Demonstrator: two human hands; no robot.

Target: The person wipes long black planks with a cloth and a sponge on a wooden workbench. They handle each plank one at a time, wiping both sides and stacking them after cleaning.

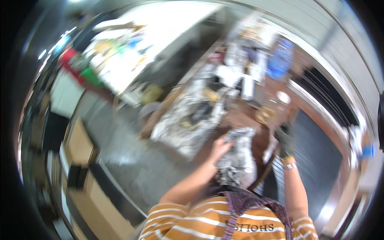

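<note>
My bare left hand (221, 147) is at the left edge of a crumpled grey-and-white sheet (238, 160), perhaps newspaper, close in front of my body. Its fingers bend toward the sheet; blur hides whether they grip it. My right hand (285, 138), in a dark grey glove, is farther right by the edge of a dark ribbed sheet (316, 144). Those gloved fingers are smeared, and nothing in them can be made out. Just beyond it, on the brown tabletop, is a clear bottle (266, 115) with yellowish contents and a white cap (283, 97).
A large blue plastic bottle (280, 58) is at the table's far right. Paper-covered clutter (200, 108) spreads over the left side, with a white box (247, 87) among it. A white table (176, 24) stands beyond, left. Cardboard (96, 196) lies at lower left.
</note>
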